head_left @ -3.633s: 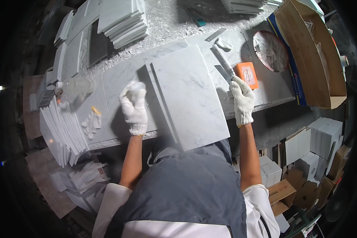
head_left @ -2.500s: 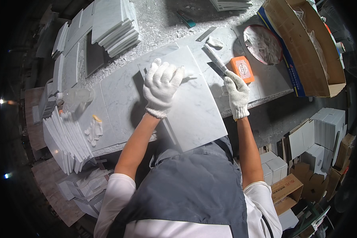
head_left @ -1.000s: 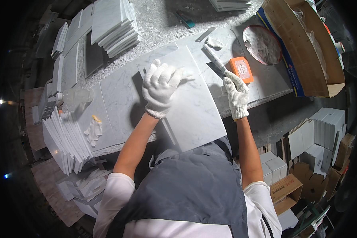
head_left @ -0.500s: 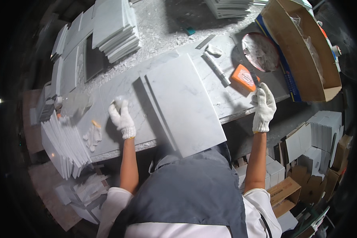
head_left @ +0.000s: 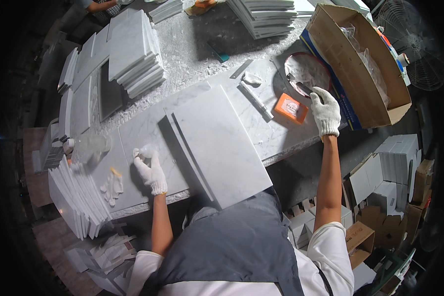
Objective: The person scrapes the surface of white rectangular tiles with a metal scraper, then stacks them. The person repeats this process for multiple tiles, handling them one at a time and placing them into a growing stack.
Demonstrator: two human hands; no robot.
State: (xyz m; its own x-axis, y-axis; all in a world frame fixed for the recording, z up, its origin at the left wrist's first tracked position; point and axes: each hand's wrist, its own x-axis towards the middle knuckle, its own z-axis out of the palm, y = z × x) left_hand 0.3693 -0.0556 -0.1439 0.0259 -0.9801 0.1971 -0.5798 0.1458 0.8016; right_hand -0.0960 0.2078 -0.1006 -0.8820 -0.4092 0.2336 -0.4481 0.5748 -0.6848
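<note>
A large white marble slab point(head_left: 217, 145) is seen in the middle of the frame, lying flat on the stone desk point(head_left: 192, 59), with its near corner reaching over the desk edge toward the person's apron. The left hand point(head_left: 152, 172), in a white knit glove, is placed to the left of the slab, and its fingertips are closed around a small clear bottle point(head_left: 145, 150); the slab itself is not touched by it. The right hand point(head_left: 325, 111), also gloved, is stretched to the upper right of the frame, beside a round metal dish point(head_left: 307, 74), and a thin dark tool seems to be pinched by it, though this cannot be told with certainty. An orange block point(head_left: 291, 107) and a long metal ruler point(head_left: 255, 100) are lying between the slab and the right hand. The slab is judged to be heavy, stiff and brittle at the corners, with a smooth face that may slip under cloth gloves. It is best taken at two opposite long edges with both hands, not at one corner.
</note>
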